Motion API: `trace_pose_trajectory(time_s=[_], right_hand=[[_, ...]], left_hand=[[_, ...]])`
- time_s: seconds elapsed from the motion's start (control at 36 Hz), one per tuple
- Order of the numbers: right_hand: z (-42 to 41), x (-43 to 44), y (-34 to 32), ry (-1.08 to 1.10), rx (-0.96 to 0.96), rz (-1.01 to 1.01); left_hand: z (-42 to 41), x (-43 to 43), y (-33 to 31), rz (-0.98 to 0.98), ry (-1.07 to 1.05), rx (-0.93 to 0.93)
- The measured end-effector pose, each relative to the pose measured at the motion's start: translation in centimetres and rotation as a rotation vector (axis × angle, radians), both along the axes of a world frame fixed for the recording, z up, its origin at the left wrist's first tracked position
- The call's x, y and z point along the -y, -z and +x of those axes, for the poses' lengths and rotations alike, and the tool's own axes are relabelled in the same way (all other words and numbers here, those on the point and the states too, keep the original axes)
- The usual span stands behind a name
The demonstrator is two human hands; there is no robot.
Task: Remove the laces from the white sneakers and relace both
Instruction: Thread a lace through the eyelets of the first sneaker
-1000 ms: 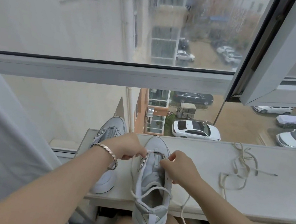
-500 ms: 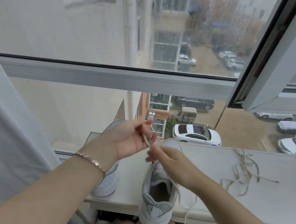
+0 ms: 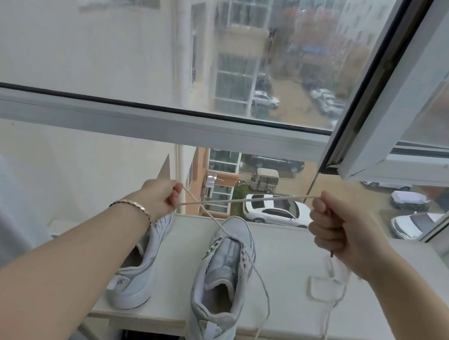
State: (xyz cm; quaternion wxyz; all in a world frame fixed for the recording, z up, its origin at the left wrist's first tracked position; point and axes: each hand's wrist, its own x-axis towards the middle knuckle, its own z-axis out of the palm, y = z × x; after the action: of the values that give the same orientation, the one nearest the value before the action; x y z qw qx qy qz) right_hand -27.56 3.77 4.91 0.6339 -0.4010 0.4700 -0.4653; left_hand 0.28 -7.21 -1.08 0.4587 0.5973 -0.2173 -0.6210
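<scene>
Evening the lace through the toe eyelets of the centre sneaker, relacing barely begun, we judge. Our left hand pinches it, fingers of our right hand curl round it, strand taut between. Sneaker on the table, heel overhanging; left sneaker beside. Next: cross ends into higher eyelets.
</scene>
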Motion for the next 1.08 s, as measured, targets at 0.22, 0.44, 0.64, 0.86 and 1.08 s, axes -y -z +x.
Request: trace_pose_trajectory(time_s=[0.22, 0.44, 0.64, 0.86, 1.08], right_hand=[[2.3, 0.6, 0.6, 0.009, 0.52, 0.019], [5.7, 1.9, 4.2, 0.13, 0.34, -0.042], [8.7, 2.9, 7.3, 0.213, -0.128, -0.055], [9.8, 2.7, 9.4, 0.236, -0.251, -0.005], [8.1, 2.6, 11.1, 0.148, -0.549, 0.007]], left_hand=[[-2.4, -3.1, -1.4, -0.304, 0.658, 0.489], [-4.5, -6.3, 2.0, -0.207, 0.839, 0.853], [-5.4, -7.2, 3.4, -0.225, 0.76, 0.997], [-4.7, -7.8, 3.9, -0.27, 0.802, 1.044], [-5.6, -8.3, 4.7, -0.352, 0.647, 1.191]])
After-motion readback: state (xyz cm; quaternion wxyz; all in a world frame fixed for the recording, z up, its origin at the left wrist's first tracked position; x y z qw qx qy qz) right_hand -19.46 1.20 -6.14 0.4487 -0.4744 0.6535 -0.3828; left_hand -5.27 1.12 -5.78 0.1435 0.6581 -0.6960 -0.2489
